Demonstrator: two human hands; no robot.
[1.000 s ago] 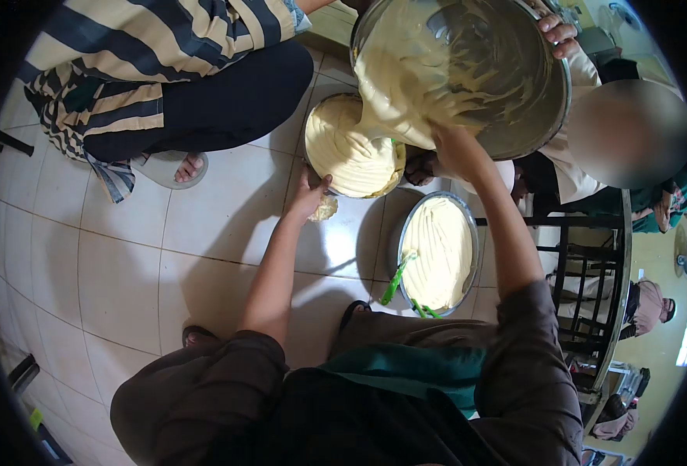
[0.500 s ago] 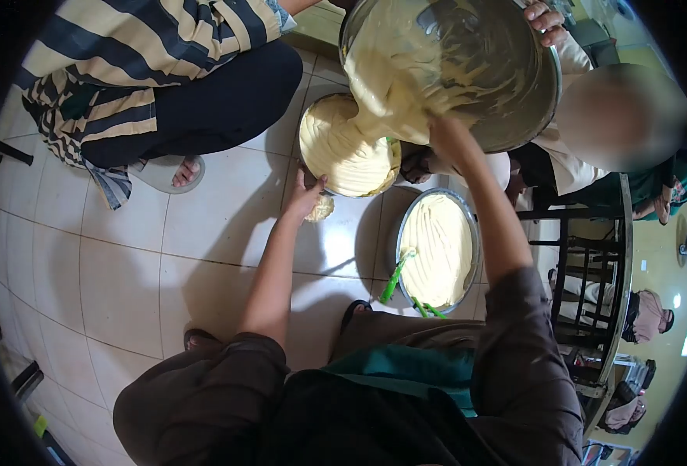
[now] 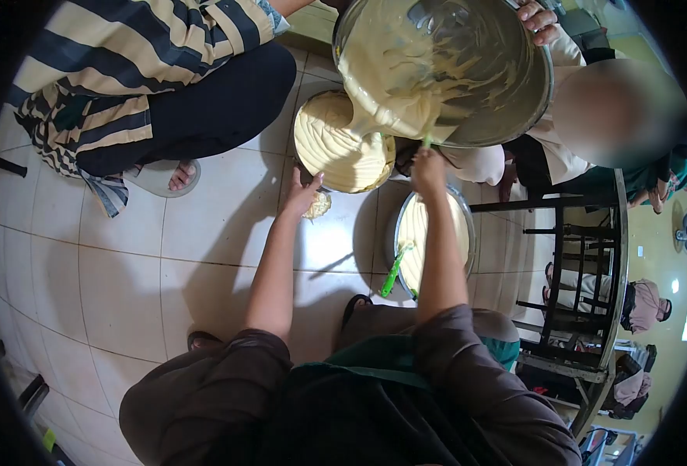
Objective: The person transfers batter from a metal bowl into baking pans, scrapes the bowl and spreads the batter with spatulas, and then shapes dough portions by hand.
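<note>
Two other people tilt a large metal bowl (image 3: 507,101) smeared with pale batter. Batter runs over its lip into a round pan (image 3: 329,147) on the tiled floor. My left hand (image 3: 305,193) grips the near-left rim of that pan. In my right hand (image 3: 429,172) is the green handle of a spatula (image 3: 427,140), its head against the batter at the bowl's lip. Partly behind my right forearm, a second pan of batter (image 3: 415,233) stands on the floor, with a green-handled utensil (image 3: 392,273) resting in it.
At the upper left a person in a striped top (image 3: 149,46) crouches beside the pan. Another person, at the upper right, has a hand (image 3: 538,22) on the bowl's rim. A dark metal rack (image 3: 592,264) stands right. A small batter-smeared item (image 3: 319,205) lies by my left hand.
My right hand has moved slightly left and down along the bowl's lip, its forearm now over the second pan. The bowl appears slightly further left. My left hand stays at the pan.
</note>
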